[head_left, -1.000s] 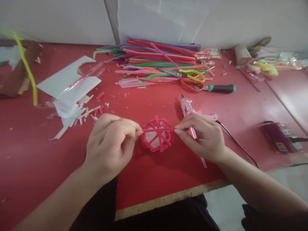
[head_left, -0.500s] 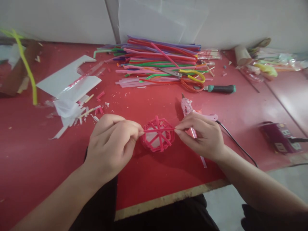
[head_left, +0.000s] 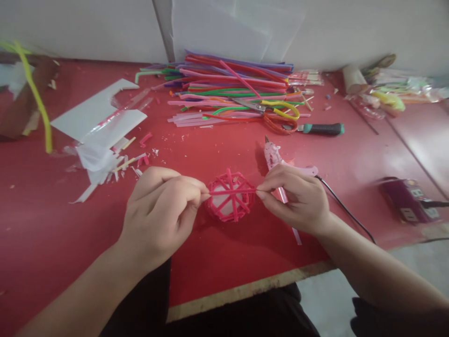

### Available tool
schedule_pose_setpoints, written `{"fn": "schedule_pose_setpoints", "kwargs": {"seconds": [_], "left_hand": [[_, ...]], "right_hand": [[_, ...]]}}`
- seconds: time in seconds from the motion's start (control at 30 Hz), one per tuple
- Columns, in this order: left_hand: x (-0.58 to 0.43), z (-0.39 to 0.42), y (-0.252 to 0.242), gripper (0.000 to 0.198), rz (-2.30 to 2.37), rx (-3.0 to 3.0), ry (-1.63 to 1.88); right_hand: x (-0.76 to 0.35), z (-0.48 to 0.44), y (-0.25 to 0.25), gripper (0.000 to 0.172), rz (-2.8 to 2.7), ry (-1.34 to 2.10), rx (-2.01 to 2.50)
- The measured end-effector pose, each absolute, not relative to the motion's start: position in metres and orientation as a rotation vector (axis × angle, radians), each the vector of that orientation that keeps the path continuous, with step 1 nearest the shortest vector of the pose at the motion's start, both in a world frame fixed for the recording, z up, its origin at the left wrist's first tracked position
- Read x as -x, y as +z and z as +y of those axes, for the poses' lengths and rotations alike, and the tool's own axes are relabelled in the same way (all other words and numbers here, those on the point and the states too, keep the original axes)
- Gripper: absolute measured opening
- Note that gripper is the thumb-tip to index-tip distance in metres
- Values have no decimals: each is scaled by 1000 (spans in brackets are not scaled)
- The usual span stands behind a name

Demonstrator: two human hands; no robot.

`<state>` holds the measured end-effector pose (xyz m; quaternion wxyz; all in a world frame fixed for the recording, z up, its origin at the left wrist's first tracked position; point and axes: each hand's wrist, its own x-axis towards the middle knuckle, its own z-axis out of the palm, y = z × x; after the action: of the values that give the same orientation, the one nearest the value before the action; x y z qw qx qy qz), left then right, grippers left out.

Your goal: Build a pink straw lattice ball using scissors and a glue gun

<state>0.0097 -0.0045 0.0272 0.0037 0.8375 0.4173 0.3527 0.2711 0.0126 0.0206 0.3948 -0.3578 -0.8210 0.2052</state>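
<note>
A pink pipe cleaner (head_left: pixel 228 191) is stretched level between my two hands, across a round pink basket-like piece (head_left: pixel 235 216) made of pipe cleaners with crossing spokes. My left hand (head_left: pixel 164 210) pinches its left end between thumb and forefinger. At the other end, my right hand (head_left: pixel 296 196) pinches it the same way. Whether the strip touches the spokes beneath, I cannot tell. A pink hot glue gun (head_left: pixel 272 154) lies just behind my right hand, which partly hides it; a clear glue stick (head_left: pixel 297 235) shows below the hand.
Behind lies a pile of coloured pipe cleaners (head_left: pixel 235 84), with scissors (head_left: pixel 259 106) and a green-black cutter knife (head_left: pixel 322 129) at its front. White card (head_left: pixel 98 110) and scraps litter the left. A power strip (head_left: pixel 409 201) sits at right, near the glue gun's cord (head_left: pixel 345 208).
Both hands keep their pinch on the pink pipe cleaner and have moved slightly apart. The round piece stays in place.
</note>
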Motion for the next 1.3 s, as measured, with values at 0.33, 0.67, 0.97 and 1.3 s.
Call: {"fn": "schedule_pose_setpoints", "kwargs": {"seconds": [0.33,0.67,0.97,1.3], "left_hand": [[-6,-3,26,32,1241,-2687,1064],[-6,-3,25,30,1276,-2659,1030],[-8,0,23,27,1263,-2646,1044],[-7,0,24,26,1197,-2635,992]], "right_hand": [[-273,14,19,16,-2098,571,871],[-273,14,18,15,-2116,601,881],[-273,13,18,13,-2111,625,919],[-274,13,16,13,-2127,640,930]]}}
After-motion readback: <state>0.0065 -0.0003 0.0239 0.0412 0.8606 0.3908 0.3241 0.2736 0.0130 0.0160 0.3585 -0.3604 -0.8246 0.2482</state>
